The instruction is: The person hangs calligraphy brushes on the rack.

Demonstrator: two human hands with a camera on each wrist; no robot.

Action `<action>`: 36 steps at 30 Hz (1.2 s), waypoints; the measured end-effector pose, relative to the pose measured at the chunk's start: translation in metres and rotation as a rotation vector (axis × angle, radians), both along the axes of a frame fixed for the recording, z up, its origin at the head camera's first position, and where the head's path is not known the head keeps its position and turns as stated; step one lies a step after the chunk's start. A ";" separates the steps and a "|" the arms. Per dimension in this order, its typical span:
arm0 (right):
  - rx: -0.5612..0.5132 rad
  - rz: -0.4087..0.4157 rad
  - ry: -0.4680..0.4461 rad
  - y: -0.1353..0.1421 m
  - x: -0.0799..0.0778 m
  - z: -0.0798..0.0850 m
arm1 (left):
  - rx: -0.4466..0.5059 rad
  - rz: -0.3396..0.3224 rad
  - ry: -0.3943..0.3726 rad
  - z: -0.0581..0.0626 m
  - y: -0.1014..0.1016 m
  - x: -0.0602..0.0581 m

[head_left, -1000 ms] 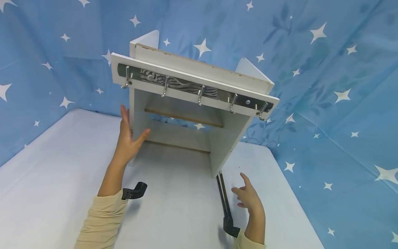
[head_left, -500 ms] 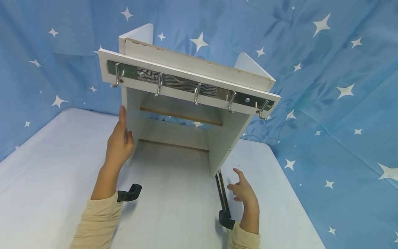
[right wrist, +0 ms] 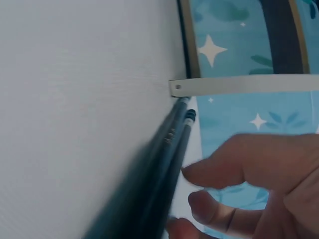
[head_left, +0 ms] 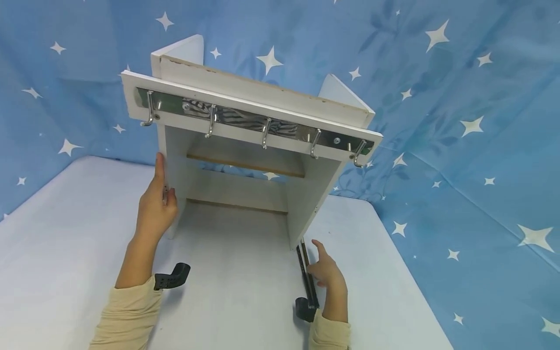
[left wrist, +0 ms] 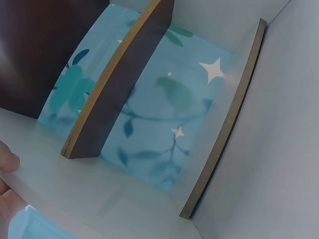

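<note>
A white shelf unit (head_left: 302, 194) with a strip of metal coat hooks (head_left: 266, 132) across its front stands over the white table. My left hand (head_left: 155, 209) grips the front edge of its left side panel, thumb on the inner face. In the left wrist view only a few fingertips (left wrist: 9, 159) show at that panel. My right hand (head_left: 327, 270) is low by the foot of the right panel, fingers loosely bent. Beside it lie two long dark rods (right wrist: 172, 144) on the table, side by side; the index fingertip is right at them in the right wrist view.
Inside the unit, crosswise boards (left wrist: 114, 84) with raw brown edges span between the side panels. A white tabletop (head_left: 223, 291) spreads around the unit. Behind and to the right hangs a blue star-patterned cloth (head_left: 437, 121). A black camera mount (head_left: 174, 277) sticks out from the left wrist.
My left hand has gone from spread beside the left panel to gripping it. My right hand has moved in toward the dark rods. The shelf unit has shifted left in the head view.
</note>
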State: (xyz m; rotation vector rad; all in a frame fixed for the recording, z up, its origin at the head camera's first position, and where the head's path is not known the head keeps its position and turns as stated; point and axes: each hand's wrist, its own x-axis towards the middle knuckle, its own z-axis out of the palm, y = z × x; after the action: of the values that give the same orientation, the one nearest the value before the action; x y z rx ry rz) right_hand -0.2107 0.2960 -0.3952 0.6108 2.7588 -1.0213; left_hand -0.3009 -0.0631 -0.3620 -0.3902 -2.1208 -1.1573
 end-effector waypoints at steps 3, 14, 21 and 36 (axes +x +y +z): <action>0.044 0.025 0.010 -0.005 -0.006 -0.002 | 0.025 0.012 0.004 0.000 -0.005 0.001; 0.160 0.058 0.004 -0.008 -0.007 -0.008 | 0.016 0.012 0.063 -0.004 -0.004 0.001; 0.209 0.045 0.025 -0.005 -0.008 -0.007 | 0.023 0.001 0.106 -0.004 -0.002 -0.002; 0.174 0.006 0.175 0.001 0.007 0.032 | 0.015 0.002 0.065 -0.005 0.002 -0.005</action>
State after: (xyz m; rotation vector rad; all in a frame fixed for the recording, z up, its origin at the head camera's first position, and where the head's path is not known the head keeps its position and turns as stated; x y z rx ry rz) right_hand -0.2033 0.2966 -0.3629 0.5598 3.0245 -0.8782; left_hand -0.3057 -0.0613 -0.3667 -0.4133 -2.0546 -1.1443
